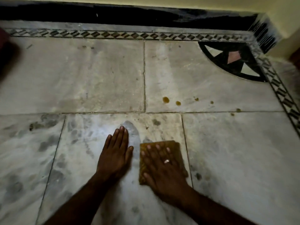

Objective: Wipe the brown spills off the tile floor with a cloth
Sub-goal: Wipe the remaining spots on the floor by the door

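A folded brown-yellow cloth (174, 147) lies flat on the pale marble tile floor (81, 78). My right hand (162, 164), with a ring on one finger, presses down on it with fingers spread. Just left of the cloth, my left hand (116, 151) rests palm-down on the bare tile and holds nothing. Several brown spills sit farther away on the tile beyond: a larger drop (165, 99), a second drop (178, 103), and smaller specks (211, 102) trailing to the right. The cloth is well short of them.
A dark skirting (113, 17) and a yellow wall run along the far edge. A patterned tile border (113, 34) frames the floor, with a black and pink corner inlay (233, 60) at the right. Something dark red (4, 51) sits at the left edge.
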